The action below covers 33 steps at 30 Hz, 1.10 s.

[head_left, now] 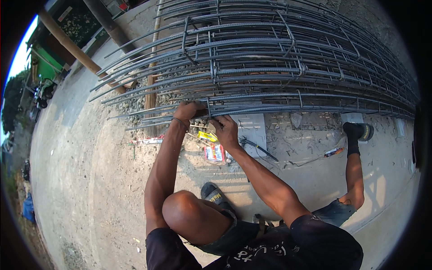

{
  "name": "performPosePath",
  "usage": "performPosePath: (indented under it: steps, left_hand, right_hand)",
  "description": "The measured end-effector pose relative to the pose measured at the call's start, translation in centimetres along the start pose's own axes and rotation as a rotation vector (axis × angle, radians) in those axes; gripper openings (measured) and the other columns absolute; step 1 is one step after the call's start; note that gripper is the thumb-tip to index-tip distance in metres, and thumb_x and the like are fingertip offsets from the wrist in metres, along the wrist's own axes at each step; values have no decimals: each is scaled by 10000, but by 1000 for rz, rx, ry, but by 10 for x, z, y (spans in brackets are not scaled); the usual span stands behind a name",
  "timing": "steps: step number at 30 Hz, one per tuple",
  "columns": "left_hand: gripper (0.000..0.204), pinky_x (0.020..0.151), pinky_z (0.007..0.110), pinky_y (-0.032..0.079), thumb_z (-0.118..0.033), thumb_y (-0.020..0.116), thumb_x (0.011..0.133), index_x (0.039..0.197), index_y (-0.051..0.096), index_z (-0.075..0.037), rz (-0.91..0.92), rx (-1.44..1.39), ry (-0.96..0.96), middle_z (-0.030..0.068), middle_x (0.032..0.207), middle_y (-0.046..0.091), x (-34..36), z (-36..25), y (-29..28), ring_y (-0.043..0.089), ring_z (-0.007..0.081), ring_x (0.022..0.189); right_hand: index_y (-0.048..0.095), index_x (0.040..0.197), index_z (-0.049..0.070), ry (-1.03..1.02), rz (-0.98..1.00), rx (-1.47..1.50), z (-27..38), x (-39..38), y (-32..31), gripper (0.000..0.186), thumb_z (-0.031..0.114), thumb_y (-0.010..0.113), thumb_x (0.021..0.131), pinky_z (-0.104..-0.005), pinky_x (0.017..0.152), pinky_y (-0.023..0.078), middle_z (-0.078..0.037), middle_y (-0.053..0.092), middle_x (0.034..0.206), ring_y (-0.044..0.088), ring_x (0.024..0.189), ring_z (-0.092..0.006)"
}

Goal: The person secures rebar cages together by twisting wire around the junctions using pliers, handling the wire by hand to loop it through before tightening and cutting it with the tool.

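Note:
My left hand (188, 110) is closed at the near edge of a long steel rebar cage (252, 72), its fingers curled round the lowest bars. Just to its right, a thin square stirrup (209, 107) encircles those bars. My right hand (226, 131) comes from below, with bent fingers pressed together against the foot of the stirrup. Whatever lies between the right fingertips is too small or hidden to make out. Beside that hand, long-handled pincers (261, 148) lie partly on a pale flat sheet (257, 123).
Yellow (207, 136) and red-and-white packets (214, 153) lie below my hands. An orange-and-white packet (334, 152) rests near my right foot (355, 131), among scattered wire scraps. My left sandal (216, 196) is close by. Wooden poles (76, 49) stand at far left, beside gravel (135, 101).

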<state>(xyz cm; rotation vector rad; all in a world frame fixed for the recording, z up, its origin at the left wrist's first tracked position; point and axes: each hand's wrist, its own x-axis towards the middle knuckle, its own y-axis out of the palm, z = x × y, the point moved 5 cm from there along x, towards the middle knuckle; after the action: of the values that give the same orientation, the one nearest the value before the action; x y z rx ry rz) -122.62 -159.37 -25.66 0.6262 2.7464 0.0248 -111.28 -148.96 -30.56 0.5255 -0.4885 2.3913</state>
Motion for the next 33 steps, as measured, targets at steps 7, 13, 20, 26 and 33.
performPosePath:
  steps: [7,13,20,26,33]
  left_hand:
    - [118,568,280,483,20,690,619,707,611,19,-244,532,294,111,710,649,4,14,-8,617,150,659]
    - [287,557,240,466,90,690,626,717,460,-56,-227,56,361,58,680,579,-13,7,0,602,139,663]
    - [219,701,269,520,108,659,729,885,543,6,-382,17,733,84,786,623,-63,28,20,641,177,808]
    - [328,671,250,510,-84,735,745,1024,596,17,-506,539,729,133,847,692,-77,9,32,663,153,761]
    - [367,623,272,516,-39,733,705,1021,599,89,-238,343,349,187,814,666,-30,-5,-1,655,189,707]
  right_hand:
    - [641,873,8,-32,-61,25,9,-5,2,101,60,645,787,-376,614,445,-142,608,809,585,709,-326]
    - [637,895,16,-30,-69,19,9,-5,3,108,47,636,792,-389,642,462,-141,612,829,593,744,-333]
    - [628,917,38,-56,-62,4,9,-4,4,121,51,622,797,-410,609,486,-132,618,862,601,758,-344]
    - [620,908,34,-55,-62,-22,4,-2,3,112,33,617,796,-399,594,489,-128,608,842,605,739,-331]
    - [602,895,24,-101,-56,-69,14,-1,9,122,80,647,797,-393,553,486,-117,586,846,607,684,-321]
